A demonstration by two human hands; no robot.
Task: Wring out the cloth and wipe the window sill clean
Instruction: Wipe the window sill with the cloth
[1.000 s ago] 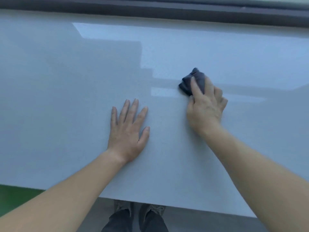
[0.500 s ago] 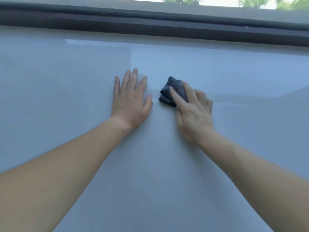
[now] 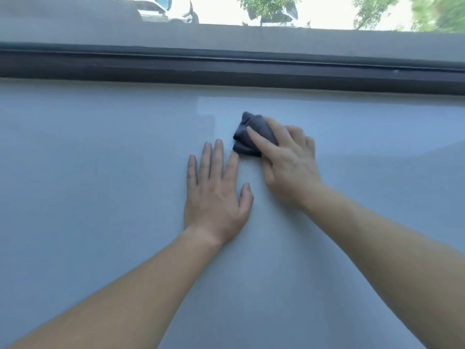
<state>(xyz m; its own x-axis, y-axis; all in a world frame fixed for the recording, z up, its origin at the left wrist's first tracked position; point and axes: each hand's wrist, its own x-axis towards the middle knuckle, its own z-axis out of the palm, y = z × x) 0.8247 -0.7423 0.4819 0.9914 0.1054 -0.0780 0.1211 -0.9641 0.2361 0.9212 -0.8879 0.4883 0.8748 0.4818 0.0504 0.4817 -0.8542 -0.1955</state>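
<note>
A wide pale grey window sill [image 3: 100,172] fills most of the view. On it lies a dark grey cloth [image 3: 247,133], bunched into a small wad a short way in front of the window frame. My right hand [image 3: 289,162] grips the cloth from the right, index finger laid across its top and the other fingers curled over its far side; the thumb is hidden. My left hand [image 3: 216,195] rests flat on the sill with fingers spread, its fingertips just short of the cloth's near left edge.
A dark window frame rail [image 3: 226,69] runs along the far edge of the sill. Behind the glass are parked cars [image 3: 161,11] and trees. The sill stretches bare to the left and right of my hands.
My right hand has slid the cloth left toward my left hand, then away from me, closer to the window frame. The view has tilted up, bringing the outdoors into sight.
</note>
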